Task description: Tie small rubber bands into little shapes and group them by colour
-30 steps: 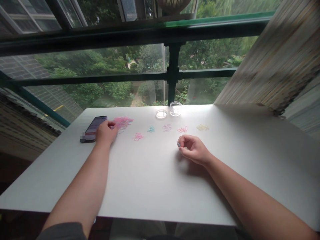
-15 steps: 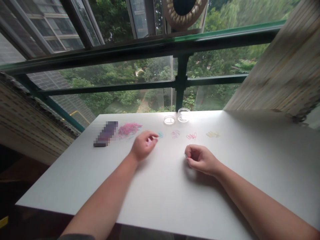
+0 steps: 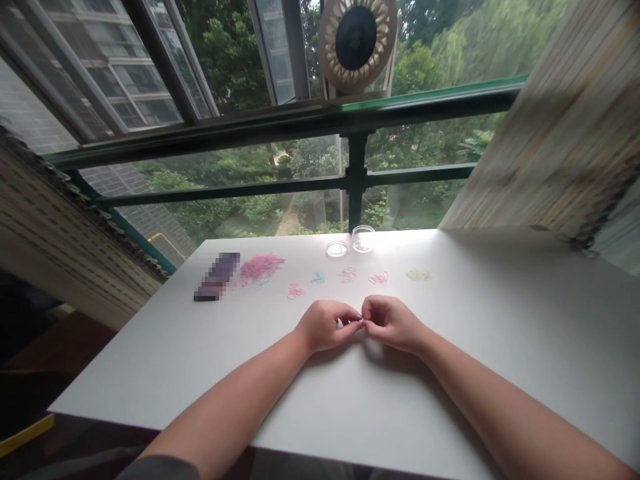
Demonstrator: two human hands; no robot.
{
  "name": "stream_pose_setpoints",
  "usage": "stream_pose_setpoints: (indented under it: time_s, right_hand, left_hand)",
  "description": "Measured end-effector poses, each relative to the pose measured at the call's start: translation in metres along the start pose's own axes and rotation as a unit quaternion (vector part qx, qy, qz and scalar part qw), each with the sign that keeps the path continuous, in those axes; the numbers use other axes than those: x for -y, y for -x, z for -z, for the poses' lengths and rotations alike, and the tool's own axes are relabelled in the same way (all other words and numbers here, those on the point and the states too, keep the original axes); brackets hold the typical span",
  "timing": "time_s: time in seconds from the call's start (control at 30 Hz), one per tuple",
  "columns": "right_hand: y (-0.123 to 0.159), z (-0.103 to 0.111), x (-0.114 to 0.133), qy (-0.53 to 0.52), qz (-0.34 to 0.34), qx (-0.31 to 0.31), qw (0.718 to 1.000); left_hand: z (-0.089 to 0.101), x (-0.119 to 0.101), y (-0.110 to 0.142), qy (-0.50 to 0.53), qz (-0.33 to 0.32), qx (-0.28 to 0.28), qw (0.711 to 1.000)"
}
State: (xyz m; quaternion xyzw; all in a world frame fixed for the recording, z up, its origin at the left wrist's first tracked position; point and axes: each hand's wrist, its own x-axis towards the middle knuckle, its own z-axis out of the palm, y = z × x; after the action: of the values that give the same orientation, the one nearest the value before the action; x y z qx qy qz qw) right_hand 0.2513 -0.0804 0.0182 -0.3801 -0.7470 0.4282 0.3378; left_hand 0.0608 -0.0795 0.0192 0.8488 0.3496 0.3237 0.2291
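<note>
My left hand [image 3: 329,327] and my right hand [image 3: 393,323] meet above the middle of the white table, fingertips touching. Both pinch at a small pale piece [image 3: 362,319], too tiny and covered to name. Beyond them lie little groups of thin coloured loops: a pink group [image 3: 295,291], a turquoise group [image 3: 318,277], a lilac group [image 3: 348,275], a second pink group [image 3: 379,279] and a yellowish group [image 3: 419,274]. A larger loose heap of mostly pink loops [image 3: 261,268] is at the left.
A pixelated dark purple item [image 3: 218,276] lies by the heap. Near the window edge stand a clear round lid [image 3: 337,249] and a clear round container [image 3: 363,239]. The white table [image 3: 500,320] meets a green railing [image 3: 280,130]; curtains [image 3: 510,147] hang at both sides.
My left hand has come right and nearer from the turquoise group to meet my right hand, uncovering the left pink group. The right hand stays nearly in place; the view has tilted up slightly.
</note>
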Motion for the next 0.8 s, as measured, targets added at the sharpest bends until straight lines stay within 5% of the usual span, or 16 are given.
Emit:
stream_pose_setpoints:
  time_s: [0.23,0.8]
  right_hand:
    - [-0.0037,-0.0004,-0.0036,0.011,0.010,-0.005,1.000]
    - [-0.0045,0.0003,-0.0035,0.029,0.037,-0.017,0.999]
  left_hand:
    - [-0.0014,-0.0013,-0.0001,-0.004,0.001,-0.046,0.999]
    - [0.0032,0.0042,-0.0021,-0.009,0.003,-0.041,0.999]
